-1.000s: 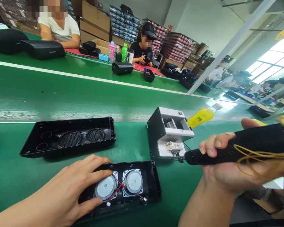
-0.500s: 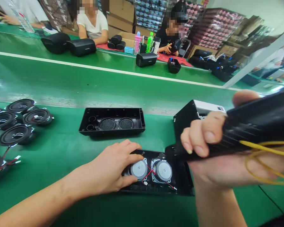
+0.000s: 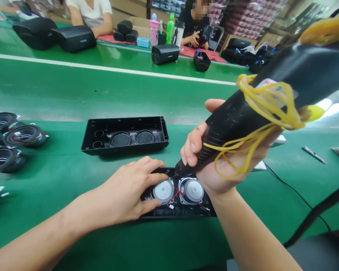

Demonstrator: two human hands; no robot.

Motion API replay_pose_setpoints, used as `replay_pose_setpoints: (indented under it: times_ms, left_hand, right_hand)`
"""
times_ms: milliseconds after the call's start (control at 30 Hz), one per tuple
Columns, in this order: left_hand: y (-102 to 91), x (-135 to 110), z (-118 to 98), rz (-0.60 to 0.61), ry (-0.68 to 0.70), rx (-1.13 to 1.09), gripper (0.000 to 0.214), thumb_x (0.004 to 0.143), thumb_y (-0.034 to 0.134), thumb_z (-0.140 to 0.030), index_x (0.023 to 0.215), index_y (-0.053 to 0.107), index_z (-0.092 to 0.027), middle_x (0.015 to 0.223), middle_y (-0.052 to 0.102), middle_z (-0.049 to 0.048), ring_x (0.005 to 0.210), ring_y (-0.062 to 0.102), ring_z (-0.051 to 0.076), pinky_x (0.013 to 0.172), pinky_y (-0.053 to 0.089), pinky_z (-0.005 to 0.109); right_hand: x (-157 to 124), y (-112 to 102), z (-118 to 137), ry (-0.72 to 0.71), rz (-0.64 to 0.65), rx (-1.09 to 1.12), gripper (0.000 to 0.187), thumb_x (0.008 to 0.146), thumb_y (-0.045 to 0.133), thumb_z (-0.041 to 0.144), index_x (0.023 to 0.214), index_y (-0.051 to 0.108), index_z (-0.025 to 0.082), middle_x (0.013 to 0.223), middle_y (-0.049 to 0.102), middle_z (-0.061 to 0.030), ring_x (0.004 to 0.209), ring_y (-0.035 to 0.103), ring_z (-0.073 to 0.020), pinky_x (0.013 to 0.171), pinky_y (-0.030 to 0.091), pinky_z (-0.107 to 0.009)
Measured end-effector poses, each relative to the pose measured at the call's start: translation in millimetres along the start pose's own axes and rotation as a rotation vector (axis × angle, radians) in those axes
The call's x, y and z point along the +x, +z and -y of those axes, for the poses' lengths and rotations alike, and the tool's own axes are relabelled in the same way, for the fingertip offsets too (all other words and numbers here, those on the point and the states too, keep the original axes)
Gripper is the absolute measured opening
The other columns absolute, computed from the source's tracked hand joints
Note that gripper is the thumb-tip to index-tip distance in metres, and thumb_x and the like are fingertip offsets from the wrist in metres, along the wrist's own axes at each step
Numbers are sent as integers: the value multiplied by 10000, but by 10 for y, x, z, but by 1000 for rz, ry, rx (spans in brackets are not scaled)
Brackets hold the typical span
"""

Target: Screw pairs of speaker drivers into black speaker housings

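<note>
A black speaker shell [image 3: 183, 210] lies on the green mat in front of me, with two round silver-backed drivers [image 3: 164, 190] and red and black wires inside. My left hand [image 3: 130, 194] rests flat on its left end, fingers spread over the edge and the left driver. My right hand [image 3: 223, 165] is closed round a black electric screwdriver [image 3: 243, 113] wound with yellow rubber bands. Its tip points down at the shell's upper rim between the drivers. A second, empty black shell [image 3: 124, 135] with two mesh grilles lies just behind.
Several loose black speaker cones [image 3: 22, 135] lie at the left. A black cable [image 3: 296, 195] runs across the mat at the right. Beyond the green conveyor [image 3: 101, 90], people sit with finished black speakers [image 3: 165, 54], bottles and boxes.
My right hand has swung the screwdriver left and tipped it downward, bringing its tip onto the shell's top edge. The view shifted left and the white screw feeder is now hidden. My left hand stayed put.
</note>
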State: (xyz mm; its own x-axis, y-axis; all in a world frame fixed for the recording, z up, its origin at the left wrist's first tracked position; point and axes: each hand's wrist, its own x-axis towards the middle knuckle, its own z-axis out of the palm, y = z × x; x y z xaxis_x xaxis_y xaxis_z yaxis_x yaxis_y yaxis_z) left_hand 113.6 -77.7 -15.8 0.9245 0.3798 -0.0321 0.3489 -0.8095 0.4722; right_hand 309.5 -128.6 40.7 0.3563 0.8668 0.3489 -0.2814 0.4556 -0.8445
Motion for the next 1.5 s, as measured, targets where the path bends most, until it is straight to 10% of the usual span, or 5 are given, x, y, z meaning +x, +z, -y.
replay_pose_setpoints:
  times_ms: [1500]
  left_hand:
    - [41,-14,57,-21,45,53,372,970,711,-414,1334,674,-350,1503,590,28,1250,623,289,1018,601,500]
  right_hand:
    - [-43,-106,-129,-34,93,80,423,991,679,682,1161,781,308,691,632,10,454,500,-167,400,408,-279]
